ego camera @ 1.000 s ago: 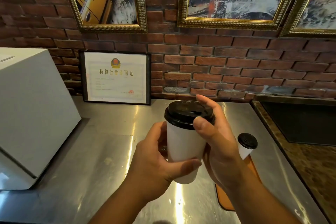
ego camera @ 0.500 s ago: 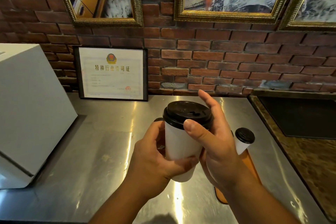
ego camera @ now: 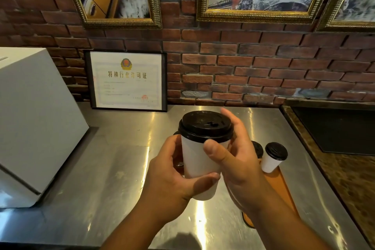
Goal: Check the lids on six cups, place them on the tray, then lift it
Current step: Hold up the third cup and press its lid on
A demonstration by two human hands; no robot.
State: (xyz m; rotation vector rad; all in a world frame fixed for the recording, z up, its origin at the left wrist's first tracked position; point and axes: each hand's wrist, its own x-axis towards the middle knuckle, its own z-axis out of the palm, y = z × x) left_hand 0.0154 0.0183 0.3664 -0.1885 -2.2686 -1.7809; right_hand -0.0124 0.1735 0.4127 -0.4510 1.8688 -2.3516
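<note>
From the head camera, I have the white paper cup (ego camera: 194, 160) up in front of me, clear of the steel counter (ego camera: 101, 178), its long axis close to upright with the black lid (ego camera: 206, 126) on top. My left hand (ego camera: 172, 174) wraps the lower wall from the left, the thumb lying across the front near the base. My right hand (ego camera: 237, 160) grips the cup's top from the right: the thumb presses the wall just under the lid's rim, and the fingers (ego camera: 229, 119) curl round the lid's far side. So both hands are clasped on this one cup, and the lid sits directly between my right thumb and fingers, which I judge is where it needs to be for testing the seal. The rim looks level all round where I can see it. The orange tray (ego camera: 282, 186) lies lower and to the right, partly hidden behind my right wrist, so the right hand is the nearer one for setting the cup down. One lidded cup (ego camera: 273, 160) stands at the tray's far end, with another black lid (ego camera: 258, 148) just beside it. I would have to lower the cup rightward, keeping it upright, into the tray's open near part.
</note>
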